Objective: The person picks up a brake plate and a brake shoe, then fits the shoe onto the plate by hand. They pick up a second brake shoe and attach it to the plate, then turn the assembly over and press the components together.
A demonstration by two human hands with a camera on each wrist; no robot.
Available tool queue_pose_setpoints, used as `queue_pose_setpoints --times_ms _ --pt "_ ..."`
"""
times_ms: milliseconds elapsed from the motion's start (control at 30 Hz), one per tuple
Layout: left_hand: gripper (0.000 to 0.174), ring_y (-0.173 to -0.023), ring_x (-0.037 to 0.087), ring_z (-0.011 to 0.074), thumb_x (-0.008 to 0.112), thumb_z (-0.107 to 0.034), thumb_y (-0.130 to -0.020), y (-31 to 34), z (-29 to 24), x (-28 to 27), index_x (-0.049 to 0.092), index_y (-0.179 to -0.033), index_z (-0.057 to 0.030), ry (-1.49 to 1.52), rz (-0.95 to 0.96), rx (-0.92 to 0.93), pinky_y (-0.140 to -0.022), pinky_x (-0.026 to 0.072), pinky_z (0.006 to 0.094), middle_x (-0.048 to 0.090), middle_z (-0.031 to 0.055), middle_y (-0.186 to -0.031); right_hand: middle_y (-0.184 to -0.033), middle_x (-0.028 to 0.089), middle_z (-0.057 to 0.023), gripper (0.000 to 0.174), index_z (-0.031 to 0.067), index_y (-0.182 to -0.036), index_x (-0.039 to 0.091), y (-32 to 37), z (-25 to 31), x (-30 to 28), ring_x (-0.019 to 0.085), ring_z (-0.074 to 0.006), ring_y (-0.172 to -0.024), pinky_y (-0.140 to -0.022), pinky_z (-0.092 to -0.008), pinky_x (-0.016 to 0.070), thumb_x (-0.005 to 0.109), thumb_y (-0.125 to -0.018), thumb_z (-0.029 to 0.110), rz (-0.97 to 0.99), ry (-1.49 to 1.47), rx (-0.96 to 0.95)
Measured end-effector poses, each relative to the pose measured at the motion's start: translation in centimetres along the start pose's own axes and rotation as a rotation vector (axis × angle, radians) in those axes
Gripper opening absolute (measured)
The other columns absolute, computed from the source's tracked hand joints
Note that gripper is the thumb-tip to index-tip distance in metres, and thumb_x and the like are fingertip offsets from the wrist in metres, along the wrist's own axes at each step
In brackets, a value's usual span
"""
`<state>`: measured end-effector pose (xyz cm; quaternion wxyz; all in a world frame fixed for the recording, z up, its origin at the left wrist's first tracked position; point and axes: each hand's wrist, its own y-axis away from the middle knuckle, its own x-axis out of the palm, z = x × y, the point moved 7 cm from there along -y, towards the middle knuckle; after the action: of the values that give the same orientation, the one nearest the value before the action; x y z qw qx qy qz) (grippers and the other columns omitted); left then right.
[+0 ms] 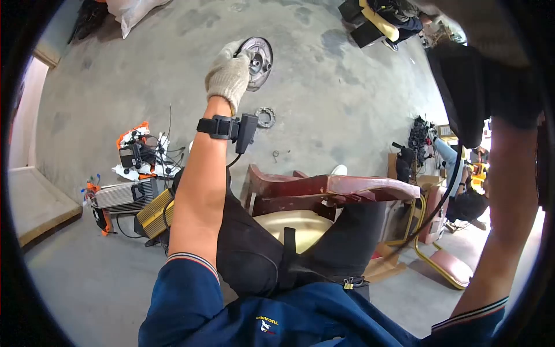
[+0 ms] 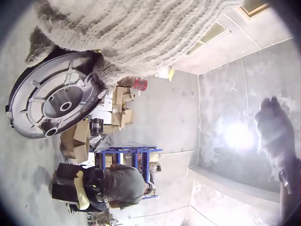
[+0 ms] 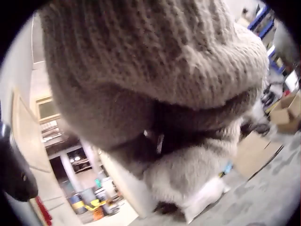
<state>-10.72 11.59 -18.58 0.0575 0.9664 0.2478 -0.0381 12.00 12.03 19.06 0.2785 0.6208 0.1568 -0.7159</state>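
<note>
The left hand [image 1: 229, 75], wearing one knitted glove, is stretching out away from the body and grasping one round metal plate [image 1: 258, 61] by its rim, holding it up above the concrete floor [image 1: 324, 87]. In the left wrist view the gloved fingers [image 2: 106, 70] are curling over the edge of that plate [image 2: 51, 101], which is showing its ribbed inner face with one centre hole. The right hand [image 3: 155, 94], also wearing one knitted glove, is filling the right wrist view. Its fingers are bending in with something dark between them, but I cannot tell whether it is grasping anything. In the head view only the right forearm [image 1: 509, 202] is showing, rising along the right edge. Just below the left hand, one smaller metal ring [image 1: 265, 117] is lying on the floor, and one small bent metal piece [image 1: 279, 154] is lying nearer the body. Under the left forearm, one silver finned box [image 1: 118, 195] and one yellow box [image 1: 155, 214] are sitting side by side, with one tangle of wires [image 1: 141, 153] just beyond them. The person is sitting on one reddish wooden chair [image 1: 329, 188] between the two arms. Well beyond the left hand, one other person [image 2: 113, 186] is crouching in front of one blue rack [image 2: 127, 153].
</note>
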Motion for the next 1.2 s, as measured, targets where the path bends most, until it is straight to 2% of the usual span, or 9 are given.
queue_pose_setpoints --times_ms 133,300,400,433,533,667,700,900,1200 --pt "0.036 -0.106 0.069 0.0231 0.059 -0.022 -0.101 -0.1 0.1 -1.9 0.068 -0.131 -0.0028 -0.172 -0.064 0.02 -0.094 0.0532 0.0355 0.075 0.0151 -0.119 -0.081 0.059 0.0001 0.035 0.0049 -0.11 0.064 0.2 2.3 -1.9 0.055 -0.0061 -0.062 -0.052 -0.0214 0.0416 0.064 -0.102 0.039 -0.044 -0.081 -0.04" --pt "0.039 -0.114 0.07 0.0317 0.065 -0.029 -0.097 0.2 1.1 -1.7 0.069 -0.132 -0.0095 0.005 -0.037 -0.052 -0.098 0.0531 0.0411 0.074 0.0174 -0.123 -0.079 0.058 0.0014 0.037 0.0077 -0.108 0.065 4.8 1.4 -1.6 0.055 -0.0054 -0.061 -0.051 -0.0206 0.0398 0.068 -0.1 0.044 -0.089 -0.378 0.066" --pt "0.038 -0.115 0.069 0.0309 0.062 -0.028 -0.097 -0.9 2.3 -0.5 0.069 -0.131 -0.0106 -0.107 -0.015 0.074 -0.098 0.0529 0.0399 0.074 0.0155 -0.124 -0.077 0.057 0.0021 0.039 0.0094 -0.108 0.065 11.6 -5.1 3.2 0.055 -0.005 -0.06 -0.05 -0.0201 0.0387 0.071 -0.098 0.047 -0.139 -0.613 0.355" --pt "0.037 -0.115 0.069 0.0308 0.058 -0.025 -0.097 -0.1 1.6 -0.4 0.07 -0.13 -0.0115 -0.101 -0.003 0.014 -0.098 0.0525 0.0391 0.074 0.0141 -0.124 -0.074 0.052 0.0034 0.028 0.0107 -0.105 0.065 13.8 -8.7 4.5 0.045 -0.002 -0.056 -0.049 -0.0196 0.0324 0.067 -0.102 0.039 -0.26 -0.593 0.474" --pt "0.037 -0.116 0.069 0.0316 0.057 -0.024 -0.097 -0.1 2.6 0.8 0.07 -0.13 -0.0123 -0.102 0.039 -0.044 -0.098 0.0524 0.0396 0.074 0.015 -0.124 -0.075 0.051 0.0053 0.012 0.0107 -0.107 0.066 20.5 -20.0 10.1 0.043 -0.0022 -0.056 -0.049 -0.019 0.0309 0.059 -0.107 0.021 -0.393 -0.833 0.678" --pt "0.036 -0.105 0.07 0.0232 0.062 -0.022 -0.099 1.1 4.1 3.1 0.069 -0.13 -0.0059 0.098 0.091 -0.267 -0.095 0.0531 0.036 0.076 0.0131 -0.115 -0.085 0.063 0.0009 0.021 0.0062 -0.116 0.069 26.1 -31.9 20.3 0.054 -0.0057 -0.065 -0.056 -0.0194 0.0445 0.062 -0.105 0.023 -0.379 -1.155 0.886" --pt "0.037 -0.096 0.069 0.0168 0.062 -0.02 -0.1 1.1 4.3 3.5 0.067 -0.133 -0.0041 0.02 0.106 -0.267 -0.081 0.0576 0.035 0.075 0.0099 -0.108 -0.087 0.065 0.0003 0.022 0.0054 -0.118 0.069 25.7 -32.9 22.7 0.055 -0.0058 -0.066 -0.057 -0.02 0.0453 0.063 -0.105 0.022 -0.36 -1.208 0.891" --pt "0.038 -0.076 0.067 0.0121 0.063 -0.023 -0.101 0.8 9.3 8.8 0.063 -0.135 -0.0057 0.025 0.161 -0.5 -0.048 0.0555 0.0301 0.069 0.0056 -0.096 -0.099 0.07 -0.0026 0.032 0.0007 -0.126 0.067 14.9 -34.0 32.6 0.059 -0.0071 -0.074 -0.065 -0.0222 0.0498 0.065 -0.103 0.023 -0.112 -1.383 0.849" --pt "0.039 -0.079 0.071 0.0163 0.062 -0.018 -0.102 0.1 14.2 16.3 0.059 -0.137 -0.0007 0.205 0.365 -0.601 -0.061 0.0653 0.0376 0.069 0.0074 -0.102 -0.102 0.071 -0.0064 0.036 -0.0021 -0.128 0.064 0.2 -30.7 39.3 0.062 -0.0087 -0.077 -0.072 -0.0241 0.0544 0.066 -0.099 0.02 -0.044 -1.478 0.669"
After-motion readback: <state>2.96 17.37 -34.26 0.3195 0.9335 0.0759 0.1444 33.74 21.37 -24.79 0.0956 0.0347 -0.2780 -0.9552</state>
